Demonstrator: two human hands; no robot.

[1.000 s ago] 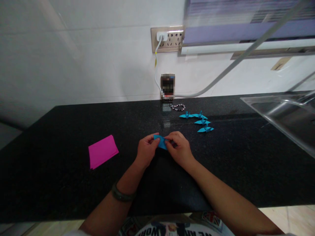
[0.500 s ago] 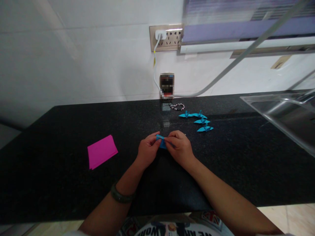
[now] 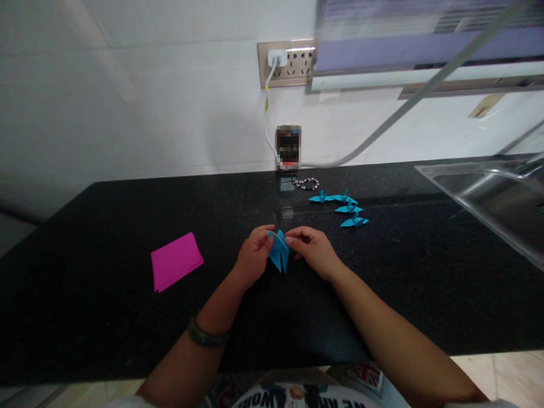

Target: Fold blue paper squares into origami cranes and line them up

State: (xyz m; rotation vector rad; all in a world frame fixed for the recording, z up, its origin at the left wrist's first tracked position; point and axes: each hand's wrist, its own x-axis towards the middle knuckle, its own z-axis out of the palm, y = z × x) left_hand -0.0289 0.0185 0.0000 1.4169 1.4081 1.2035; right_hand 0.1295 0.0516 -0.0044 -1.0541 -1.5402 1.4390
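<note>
A partly folded blue origami paper is held over the dark countertop, its two narrow points directed toward me. My left hand pinches its left edge between thumb and fingers. On the other side, my right hand grips the upper right edge with thumb and forefinger. Several finished blue paper cranes rest farther back to the right. To the left lies a stack of pink paper squares.
Against the wall leans a phone with a white cable running to the wall socket. A beaded strap lies before it. At the right is a metal sink. The black countertop ends near my body.
The blue paper has opened out, with its two pointed ends now showing toward me. My right hand has shifted slightly right, and the hands are a little farther apart.
</note>
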